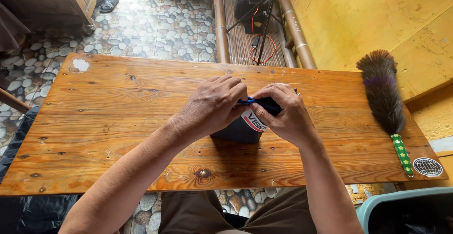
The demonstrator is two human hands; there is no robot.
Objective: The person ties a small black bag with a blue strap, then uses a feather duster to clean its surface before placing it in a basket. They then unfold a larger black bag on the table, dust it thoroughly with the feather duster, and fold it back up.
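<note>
Wooden table (118, 120): long pine planks w/ dark knots, a pale patch near its far-left corner. On its right end lies a feather duster (383, 90), dark brown plume pointing to the far edge, green handle w/ yellow marks running to the near-right corner, next to a round sticker (428, 167).

Mid-table, a bit right of centre & about halfway btw far and near edges, sits a small dark navy pouch (238, 131). It looks like soft fabric, w/ a white printed panel edged in red on the side facing the person; its top is gathered up into a bright blue strip (252, 101).

Left hand (212, 105) is curled over the pouch's left side, fingers closed, thumb & forefinger pinching the strip. Right hand (283, 113) is closed on the pouch's right top, fingertips pinching the same bunched cloth. Both hands meet just above the pouch, nearly touching.
</note>
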